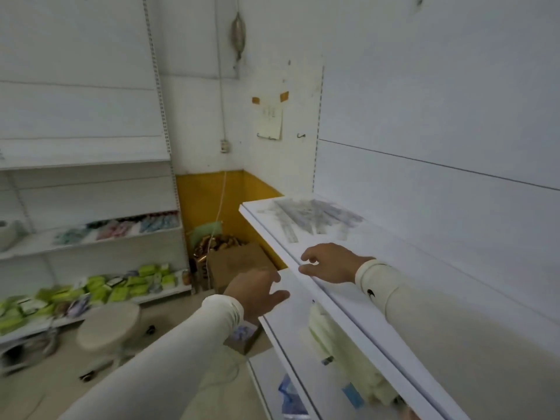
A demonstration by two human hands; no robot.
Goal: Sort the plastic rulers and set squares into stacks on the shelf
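A loose pile of clear plastic rulers and set squares (315,218) lies at the far left end of the white shelf (394,268), blurred by motion. My right hand (328,263) hovers over the shelf's front edge, a little short of the pile, fingers loosely curled and holding nothing. My left hand (256,291) is lower and to the left, in front of the shelf below, fingers relaxed and empty. Both arms wear pale long sleeves.
A lower shelf (291,328) carries pale green packets and blue items. A cardboard box (239,265) with shiny goods stands on the floor in the corner. A round stool (109,325) is at the left, with stocked white shelving (91,237) behind it.
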